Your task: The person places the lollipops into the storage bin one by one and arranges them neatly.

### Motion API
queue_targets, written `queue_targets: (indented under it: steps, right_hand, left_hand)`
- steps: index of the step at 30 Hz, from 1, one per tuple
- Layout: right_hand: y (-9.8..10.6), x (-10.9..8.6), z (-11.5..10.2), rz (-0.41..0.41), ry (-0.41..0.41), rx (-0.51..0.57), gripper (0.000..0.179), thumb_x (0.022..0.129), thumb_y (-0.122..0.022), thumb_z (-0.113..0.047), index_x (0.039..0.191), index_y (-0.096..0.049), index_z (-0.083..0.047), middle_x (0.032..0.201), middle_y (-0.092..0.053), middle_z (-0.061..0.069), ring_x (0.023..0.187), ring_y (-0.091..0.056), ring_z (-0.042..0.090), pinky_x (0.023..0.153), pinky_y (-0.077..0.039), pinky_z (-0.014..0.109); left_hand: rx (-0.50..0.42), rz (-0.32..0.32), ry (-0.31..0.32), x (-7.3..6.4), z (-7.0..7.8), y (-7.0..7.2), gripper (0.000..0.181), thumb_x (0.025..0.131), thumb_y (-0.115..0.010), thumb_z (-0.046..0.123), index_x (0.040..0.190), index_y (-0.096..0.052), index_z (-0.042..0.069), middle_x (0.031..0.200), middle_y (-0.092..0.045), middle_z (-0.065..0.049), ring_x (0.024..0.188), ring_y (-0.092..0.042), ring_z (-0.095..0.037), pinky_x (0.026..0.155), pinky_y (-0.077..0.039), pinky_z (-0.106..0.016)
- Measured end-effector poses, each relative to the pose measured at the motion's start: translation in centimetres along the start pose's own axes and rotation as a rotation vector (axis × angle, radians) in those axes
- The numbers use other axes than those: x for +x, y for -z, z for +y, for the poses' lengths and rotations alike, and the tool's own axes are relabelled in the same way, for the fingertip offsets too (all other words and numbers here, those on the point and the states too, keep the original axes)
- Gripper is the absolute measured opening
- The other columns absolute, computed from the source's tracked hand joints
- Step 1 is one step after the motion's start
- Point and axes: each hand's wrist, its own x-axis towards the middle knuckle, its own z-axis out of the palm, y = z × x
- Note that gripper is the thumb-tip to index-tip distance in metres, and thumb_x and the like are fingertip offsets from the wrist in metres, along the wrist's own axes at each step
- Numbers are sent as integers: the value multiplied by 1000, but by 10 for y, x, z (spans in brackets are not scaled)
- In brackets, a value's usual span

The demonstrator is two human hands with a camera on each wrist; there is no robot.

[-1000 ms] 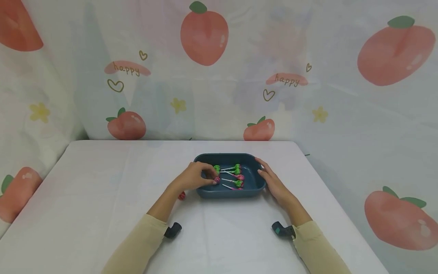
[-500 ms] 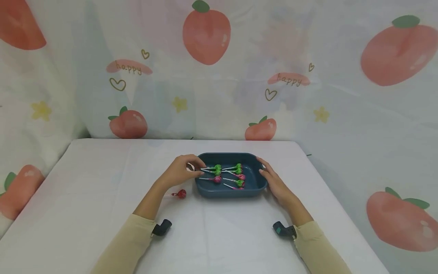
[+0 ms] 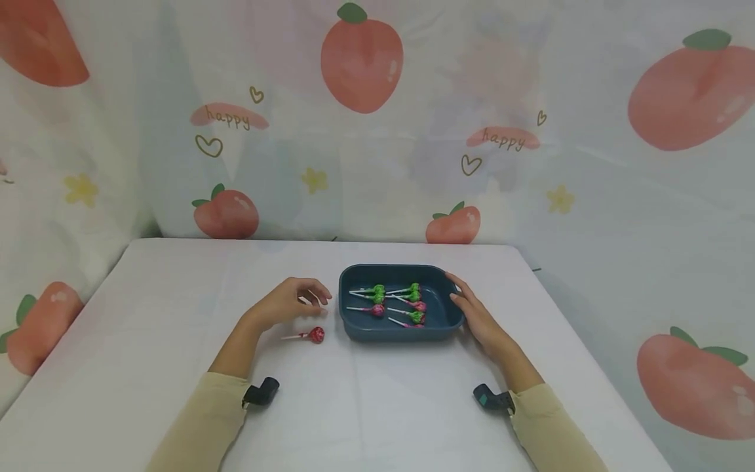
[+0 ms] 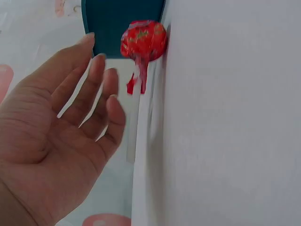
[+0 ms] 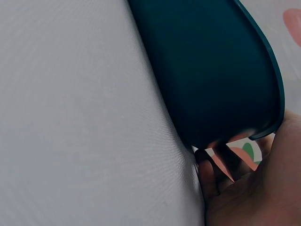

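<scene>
A red-wrapped lollipop (image 3: 316, 335) lies on the white table, its white stick pointing left. My left hand (image 3: 290, 303) hovers just behind it with fingers loosely bent and holding nothing. In the left wrist view the lollipop (image 4: 143, 41) sits beside the fingertips, apart from them. A dark blue-green box (image 3: 401, 334) holds several lollipops laid in two columns, with green (image 3: 377, 290) and pink (image 3: 377, 310) wrappers and sticks to the left. My right hand (image 3: 480, 319) rests against the box's right end, its fingers touching the wall; the right wrist view shows them partly behind the box (image 5: 211, 70).
The white-covered table (image 3: 377, 406) reaches back to a hanging cloth (image 3: 377, 157) printed with peaches. Wrist cameras sit on the left (image 3: 262, 392) and right (image 3: 492, 398) wrists, above the table.
My left hand has let go of a pink lollipop inside the box and moved left, out over the table near the red lollipop. The right hand stays against the box.
</scene>
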Motion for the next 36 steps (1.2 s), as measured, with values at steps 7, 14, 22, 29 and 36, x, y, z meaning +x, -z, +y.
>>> queue_targets:
  steps: [7,14,22,29,36]
  right_hand:
    - [-4,-1,4,-7,2,-6,53,113,-38,-42,164,-26,-35,172,-13,7,155,-6,41,115,-3,71]
    - [-2,0,7,9,6,-18,53,113,-38,-41,164,-28,-35,171,-15,8,155,-7,41,115,-4,71]
    - [-1,1,4,7,11,-25,52,113,-38,-40,164,-27,-35,171,-15,7,155,-7,41,115,-3,71]
    - [1,2,4,1,9,-2,53,113,-38,-37,165,-25,-33,172,-12,8,155,-5,42,115,-3,71]
    - [1,2,2,-5,9,14,53,113,-39,-37,165,-25,-35,172,-12,7,155,-5,41,115,-5,71]
  left_hand:
    - [16,-119,64,-14,-11,11,27,91,-79,7,117,-74,8,109,-71,-5,100,-65,-24,88,-52,-39]
    - [51,-231,131,-20,-15,11,27,85,-86,13,110,-78,16,99,-72,-3,88,-63,-24,76,-50,-38]
    - [119,-234,143,-18,-12,4,24,83,-88,14,105,-79,21,93,-70,-2,81,-58,-23,65,-47,-32]
    - [172,-212,141,-17,-6,0,24,81,-91,14,101,-81,24,89,-69,0,81,-57,-23,70,-47,-35]
    - [218,-189,113,-14,-6,-5,22,80,-91,13,94,-81,25,86,-69,3,80,-57,-22,71,-47,-37]
